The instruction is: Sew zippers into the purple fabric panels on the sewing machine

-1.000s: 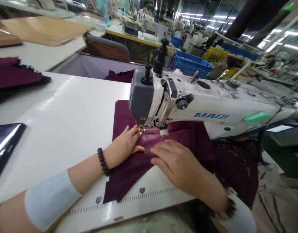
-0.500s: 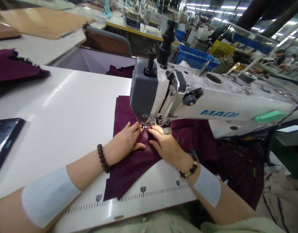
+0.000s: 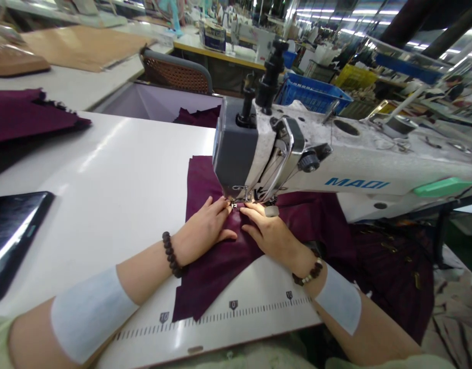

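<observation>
Purple fabric (image 3: 216, 279) lies under the needle area of a sewing machine (image 3: 254, 169). My left hand (image 3: 205, 230) rests flat on it with the thumb out to the side, fingertips just left of the presser foot (image 3: 234, 205). To the right of the foot, my right hand (image 3: 274, 238) presses on the same cloth, its fingers stretched forward and a pale ring-like band (image 3: 271, 211) on one finger. Neither palm is wrapped around anything. The needle itself is too small to make out.
More purple cloth with metal pieces (image 3: 393, 266) hangs at the right. A dark tablet-like device (image 3: 16, 236) lies on the left, with purple pieces (image 3: 32, 115) behind it. A ruler scale (image 3: 259, 309) runs along the table's front edge. Beyond the machine is a blue basket (image 3: 316, 95).
The whole view has shifted, so everything appears a little farther right and lower. Both hands keep nearly the same place on the cloth beside the presser foot.
</observation>
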`<state>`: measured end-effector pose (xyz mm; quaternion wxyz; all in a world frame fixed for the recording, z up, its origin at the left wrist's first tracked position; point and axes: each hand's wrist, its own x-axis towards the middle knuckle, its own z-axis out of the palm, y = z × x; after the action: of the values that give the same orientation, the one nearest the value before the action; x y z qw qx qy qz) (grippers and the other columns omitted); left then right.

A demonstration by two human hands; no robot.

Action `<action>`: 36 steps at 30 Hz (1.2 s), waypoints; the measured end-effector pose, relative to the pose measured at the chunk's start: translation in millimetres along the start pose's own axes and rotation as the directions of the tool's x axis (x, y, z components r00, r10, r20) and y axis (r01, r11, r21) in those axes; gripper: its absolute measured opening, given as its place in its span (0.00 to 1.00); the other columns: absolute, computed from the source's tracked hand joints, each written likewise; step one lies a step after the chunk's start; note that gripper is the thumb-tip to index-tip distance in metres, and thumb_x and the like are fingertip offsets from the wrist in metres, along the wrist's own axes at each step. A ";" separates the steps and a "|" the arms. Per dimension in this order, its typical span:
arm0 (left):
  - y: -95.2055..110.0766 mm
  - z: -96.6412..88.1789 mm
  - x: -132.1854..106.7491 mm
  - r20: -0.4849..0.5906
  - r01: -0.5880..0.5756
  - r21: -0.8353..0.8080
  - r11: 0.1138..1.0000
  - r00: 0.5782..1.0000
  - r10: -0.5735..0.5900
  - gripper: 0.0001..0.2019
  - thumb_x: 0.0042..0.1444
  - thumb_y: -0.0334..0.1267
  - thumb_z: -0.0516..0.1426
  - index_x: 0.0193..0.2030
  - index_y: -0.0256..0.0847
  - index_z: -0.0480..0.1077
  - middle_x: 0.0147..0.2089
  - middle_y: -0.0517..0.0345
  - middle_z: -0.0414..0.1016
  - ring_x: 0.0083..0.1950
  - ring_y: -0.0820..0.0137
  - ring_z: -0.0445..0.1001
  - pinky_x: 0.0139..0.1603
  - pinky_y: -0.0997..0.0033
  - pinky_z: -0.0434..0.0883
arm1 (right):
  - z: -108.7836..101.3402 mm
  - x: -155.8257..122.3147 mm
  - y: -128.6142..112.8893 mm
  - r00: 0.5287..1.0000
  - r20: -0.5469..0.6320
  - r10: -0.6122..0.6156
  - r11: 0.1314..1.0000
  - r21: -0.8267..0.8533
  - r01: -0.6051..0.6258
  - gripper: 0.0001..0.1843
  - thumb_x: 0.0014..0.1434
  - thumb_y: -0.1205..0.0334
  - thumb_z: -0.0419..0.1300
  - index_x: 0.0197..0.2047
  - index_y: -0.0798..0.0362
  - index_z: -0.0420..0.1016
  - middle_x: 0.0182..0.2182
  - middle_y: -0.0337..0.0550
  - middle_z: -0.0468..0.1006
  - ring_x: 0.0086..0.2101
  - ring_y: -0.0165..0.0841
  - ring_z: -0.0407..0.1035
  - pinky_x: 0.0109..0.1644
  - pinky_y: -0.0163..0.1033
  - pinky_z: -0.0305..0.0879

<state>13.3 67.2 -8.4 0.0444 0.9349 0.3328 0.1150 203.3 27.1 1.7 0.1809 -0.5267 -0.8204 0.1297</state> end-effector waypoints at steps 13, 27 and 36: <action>-2.8 -0.2 1.8 -0.011 -0.008 -0.004 1.000 1.000 0.008 0.24 0.56 0.50 0.56 0.53 0.33 0.64 0.54 0.42 0.67 0.59 0.58 0.63 0.62 0.53 0.59 | 1.4 2.3 2.6 1.000 -0.025 0.004 1.000 -0.017 -0.004 0.17 0.60 0.65 0.55 0.53 0.55 0.70 0.52 0.51 0.70 0.54 0.39 0.63 0.63 0.56 0.52; -4.8 -3.8 6.3 -0.032 -0.002 -0.002 1.000 0.999 0.002 0.23 0.56 0.47 0.57 0.49 0.28 0.67 0.50 0.41 0.68 0.55 0.58 0.65 0.57 0.57 0.65 | 7.0 5.5 7.4 0.998 -0.056 0.006 0.999 -0.050 -0.009 0.18 0.61 0.62 0.54 0.54 0.54 0.68 0.52 0.49 0.71 0.52 0.38 0.65 0.61 0.52 0.56; -7.8 -3.2 8.7 -0.006 0.007 0.025 1.000 1.000 -0.007 0.23 0.56 0.47 0.57 0.50 0.27 0.67 0.52 0.39 0.68 0.56 0.57 0.65 0.59 0.54 0.63 | 3.4 8.1 0.8 0.999 -0.031 0.043 0.996 -0.080 -0.046 0.18 0.62 0.63 0.53 0.55 0.55 0.67 0.53 0.48 0.70 0.53 0.37 0.64 0.62 0.50 0.55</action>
<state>14.3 78.8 -5.0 0.0322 0.9339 0.3374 0.1138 199.3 34.7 -0.4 0.1686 -0.5534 -0.8104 0.0928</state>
